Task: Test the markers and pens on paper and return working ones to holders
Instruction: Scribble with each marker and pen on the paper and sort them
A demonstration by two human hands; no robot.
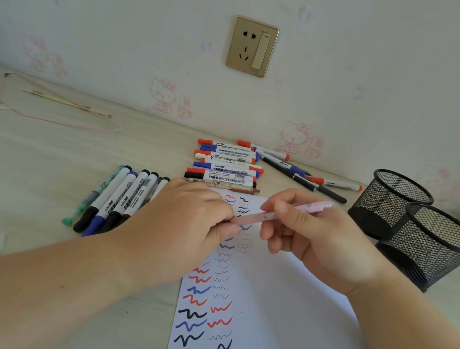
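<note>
I see both hands pinching a pink pen (276, 215) over the paper (277, 314): left hand (187, 215), right hand (311, 236). Markers (224, 164) lie at twelve o'clock, mesh holders (431, 247) at three.

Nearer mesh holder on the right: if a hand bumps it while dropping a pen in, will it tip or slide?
The nearer mesh holder looks light: thin open wire mesh, nothing visible inside, so a nudge would probably slide it on the smooth desk. It seems wide for its height, so tipping looks less likely. It stands close against the farther mesh holder, which may stop it sliding backward.
</note>
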